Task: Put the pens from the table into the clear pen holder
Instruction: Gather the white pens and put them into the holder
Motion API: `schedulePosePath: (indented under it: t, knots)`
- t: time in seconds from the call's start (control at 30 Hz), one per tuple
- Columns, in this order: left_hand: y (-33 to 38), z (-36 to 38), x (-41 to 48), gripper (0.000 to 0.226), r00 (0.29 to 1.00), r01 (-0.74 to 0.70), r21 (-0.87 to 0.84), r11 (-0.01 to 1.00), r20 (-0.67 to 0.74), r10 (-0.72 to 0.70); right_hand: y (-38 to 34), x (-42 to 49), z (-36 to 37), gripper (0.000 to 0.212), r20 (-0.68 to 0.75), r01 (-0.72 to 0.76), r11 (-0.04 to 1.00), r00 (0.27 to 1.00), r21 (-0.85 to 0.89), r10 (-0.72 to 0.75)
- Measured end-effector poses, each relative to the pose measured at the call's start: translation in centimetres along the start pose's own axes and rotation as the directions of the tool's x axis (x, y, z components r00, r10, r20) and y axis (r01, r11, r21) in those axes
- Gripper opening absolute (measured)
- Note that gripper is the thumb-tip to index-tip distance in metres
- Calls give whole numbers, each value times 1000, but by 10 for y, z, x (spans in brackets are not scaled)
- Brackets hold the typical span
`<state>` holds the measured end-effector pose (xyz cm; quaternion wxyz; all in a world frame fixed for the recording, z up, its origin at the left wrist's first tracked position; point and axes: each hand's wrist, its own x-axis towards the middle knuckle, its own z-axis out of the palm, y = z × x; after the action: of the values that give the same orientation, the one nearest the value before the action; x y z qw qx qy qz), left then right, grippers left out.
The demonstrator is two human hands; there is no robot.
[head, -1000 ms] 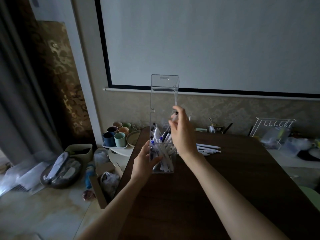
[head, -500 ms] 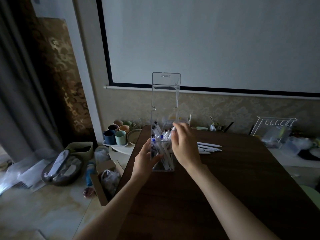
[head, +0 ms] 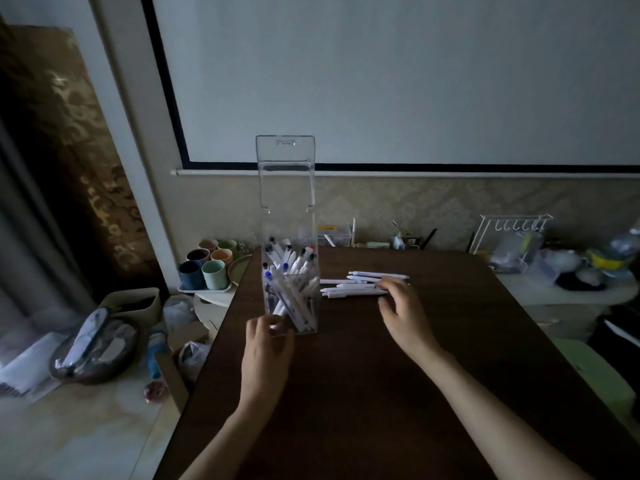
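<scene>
The clear pen holder (head: 289,216) stands upright on the dark wooden table (head: 381,393), its tall lid flap raised. Several white pens fill its lower part, leaning at angles. My left hand (head: 265,348) sits at the holder's near-left bottom corner, fingers curled against its base. Several white pens (head: 360,284) lie in a loose row on the table right of the holder. My right hand (head: 401,311) rests palm down by the right ends of those pens, fingers spread and touching them, with nothing held.
A tray of coloured cups (head: 207,268) sits on a low stand left of the table. A white wire rack (head: 509,237) and clutter stand at the back right. Bags and a box lie on the floor at the left.
My right hand left the holder's opening and moved right and down to the pens on the table. My left hand slid down to the holder's base. The camera tilted downward.
</scene>
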<state>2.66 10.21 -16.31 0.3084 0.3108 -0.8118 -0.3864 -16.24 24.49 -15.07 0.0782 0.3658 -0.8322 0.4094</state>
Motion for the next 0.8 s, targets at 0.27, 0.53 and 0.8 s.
schedulePosePath:
  t: [0.27, 0.53, 0.8]
  knots:
    - [-10, 31, -10, 41, 944, -212, 403, 890, 320, 80, 37, 55, 20, 56, 427, 88, 931, 901, -355, 78]
    - [-14, 33, -8, 37, 953, -214, 385, 898, 283, 106, 62, 94, 39, 53, 625, 192, 881, 768, -431, 138]
    - [-11, 32, -9, 35, 946, -221, 395, 892, 309, 98, 50, 13, 12, 50, 521, 100, 889, 837, -447, 168]
